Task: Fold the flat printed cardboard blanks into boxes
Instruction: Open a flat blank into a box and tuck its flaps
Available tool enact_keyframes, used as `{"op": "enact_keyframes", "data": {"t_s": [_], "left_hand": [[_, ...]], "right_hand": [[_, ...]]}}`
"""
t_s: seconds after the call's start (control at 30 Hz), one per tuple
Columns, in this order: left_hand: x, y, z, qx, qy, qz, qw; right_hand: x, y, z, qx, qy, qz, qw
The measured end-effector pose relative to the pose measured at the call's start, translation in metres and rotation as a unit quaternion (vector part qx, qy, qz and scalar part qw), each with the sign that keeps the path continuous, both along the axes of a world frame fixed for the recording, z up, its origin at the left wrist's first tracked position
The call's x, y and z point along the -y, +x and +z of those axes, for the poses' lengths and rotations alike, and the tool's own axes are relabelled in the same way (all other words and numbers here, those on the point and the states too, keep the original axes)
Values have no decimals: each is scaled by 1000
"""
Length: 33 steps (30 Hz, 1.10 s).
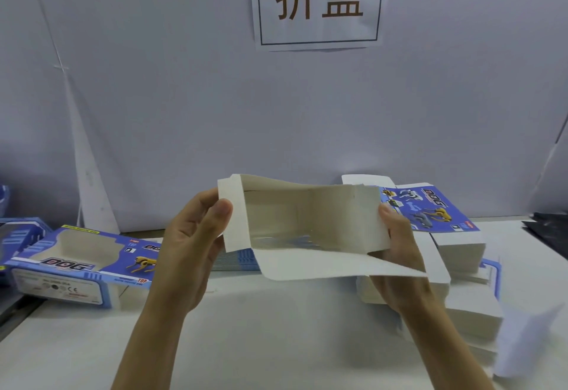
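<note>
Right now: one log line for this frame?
left hand: grips box | right hand: grips box | box: half-opened, held above table

Wall sign (319, 2): "折盒". Folded box (83, 263): "DOG", "TOP", "CE". Flat blank (430, 208): "DOG".

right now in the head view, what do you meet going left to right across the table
folded box → left hand → open box → right hand → blank stack

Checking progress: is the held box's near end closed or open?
Open. The box shows its bare inside, flaps spread, held by left hand and right hand.
</note>
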State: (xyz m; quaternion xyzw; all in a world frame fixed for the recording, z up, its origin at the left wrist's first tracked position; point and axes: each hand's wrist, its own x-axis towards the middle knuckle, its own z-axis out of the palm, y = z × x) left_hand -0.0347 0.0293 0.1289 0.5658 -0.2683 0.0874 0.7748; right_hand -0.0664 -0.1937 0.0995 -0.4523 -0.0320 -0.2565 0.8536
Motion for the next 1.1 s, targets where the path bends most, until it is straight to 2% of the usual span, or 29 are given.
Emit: {"op": "enact_keyframes", "data": {"t_s": [0.17, 0.37, 0.47, 0.57, 0.67, 0.73, 0.83, 0.93, 1.1], "left_hand": [[-3, 3, -2, 1, -16, 15, 1000], [3, 6, -6, 29, 36, 69, 997], [4, 8, -9, 11, 44, 48, 998], [5, 13, -12, -39, 22, 10, 999], [4, 16, -18, -92, -22, -97, 991], [3, 14, -21, -98, 3, -167, 981], [3, 15, -21, -90, 51, -158, 982], [2, 21, -23, -95, 1, -150, 984], [3, 24, -25, -123, -84, -112, 982]], "right_hand": [[-1, -9, 8, 26, -146, 11, 989], [0, -7, 8, 34, -212, -148, 966], [3, -9, 11, 14, -147, -155, 977], [12, -7, 16, -25, -42, -36, 998], [16, -5, 18, -83, 51, 82, 992], [14, -3, 15, -120, 68, 105, 985], [15, -1, 13, -120, 85, 106, 983], [18, -2, 14, -93, 112, 120, 982], [6, -3, 9, -145, 128, 171, 966]]}}
